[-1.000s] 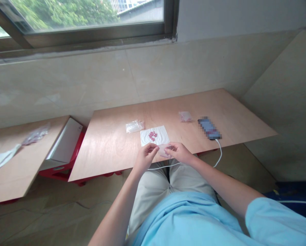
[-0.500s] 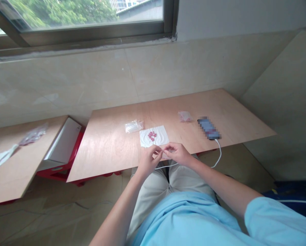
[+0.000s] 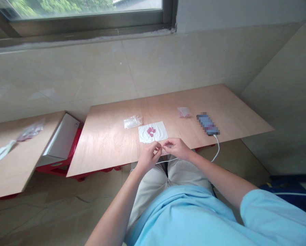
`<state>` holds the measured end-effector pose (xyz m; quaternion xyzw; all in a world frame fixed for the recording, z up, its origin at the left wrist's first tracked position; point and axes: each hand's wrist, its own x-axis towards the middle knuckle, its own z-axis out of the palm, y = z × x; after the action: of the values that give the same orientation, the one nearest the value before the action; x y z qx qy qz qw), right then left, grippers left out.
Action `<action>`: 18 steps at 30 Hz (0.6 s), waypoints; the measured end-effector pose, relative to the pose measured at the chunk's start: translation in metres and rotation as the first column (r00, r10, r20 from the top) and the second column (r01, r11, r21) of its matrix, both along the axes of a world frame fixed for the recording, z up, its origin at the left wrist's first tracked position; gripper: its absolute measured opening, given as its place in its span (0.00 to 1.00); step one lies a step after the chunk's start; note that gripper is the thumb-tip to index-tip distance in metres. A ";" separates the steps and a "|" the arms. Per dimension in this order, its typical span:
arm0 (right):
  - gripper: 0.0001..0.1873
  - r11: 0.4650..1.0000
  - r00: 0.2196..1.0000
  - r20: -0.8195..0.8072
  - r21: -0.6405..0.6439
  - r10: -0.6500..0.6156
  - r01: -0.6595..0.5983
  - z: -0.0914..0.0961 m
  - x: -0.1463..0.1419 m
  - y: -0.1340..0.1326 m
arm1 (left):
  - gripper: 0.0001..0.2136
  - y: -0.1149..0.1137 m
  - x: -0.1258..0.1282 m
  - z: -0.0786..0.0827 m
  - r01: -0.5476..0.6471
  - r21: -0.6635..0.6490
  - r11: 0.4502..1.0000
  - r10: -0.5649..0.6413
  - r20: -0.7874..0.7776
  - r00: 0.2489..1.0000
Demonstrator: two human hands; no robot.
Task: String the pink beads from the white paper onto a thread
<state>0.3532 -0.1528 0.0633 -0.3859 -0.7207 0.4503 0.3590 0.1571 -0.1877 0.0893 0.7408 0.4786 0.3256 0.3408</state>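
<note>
Light-brown flat wooden tabletop (image 3: 104,143), beige tiled wall (image 3: 91,75) behind. Small translucent pinkish plastic film (image 3: 165,151) is at the near edge, just this side of a white rectangular cloth (image 3: 161,128) bearing small round dark-red pieces (image 3: 151,132). Right hand (image 3: 178,148): thumb and fingers pinched on the film. Left hand (image 3: 148,156): fingertips drawn together right beside it, can't tell if they grip. Film likely very light, floppy, slippery, creases easily; I'd hold it by opposite edges, fingertip pinch, gentle tension

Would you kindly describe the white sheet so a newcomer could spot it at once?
On the tabletop holding the phone, the white sheet lies just beyond the left hand. Clustered red dots distinguish it from the clear plastic packet alongside.
</note>
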 end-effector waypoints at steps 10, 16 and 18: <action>0.09 0.999 0.999 -0.008 -0.002 -0.048 0.048 0.012 0.012 0.018 | 0.07 0.010 -0.015 0.017 -0.080 -0.001 0.997 0.080 0.017 0.997; 0.09 0.997 0.996 -0.027 0.008 -0.082 0.083 0.011 0.017 0.028 | 0.08 0.013 -0.025 0.019 -0.116 -0.019 0.993 0.117 0.027 0.993; 0.09 0.993 0.992 -0.051 -0.008 -0.116 0.116 0.008 0.018 0.029 | 0.08 0.014 -0.028 0.018 -0.133 -0.007 0.991 0.133 0.035 0.991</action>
<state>0.3714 -0.1236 0.0717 -0.4165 -0.6864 0.4403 0.4018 0.1294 -0.1737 0.1068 0.7007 0.5214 0.3597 0.3283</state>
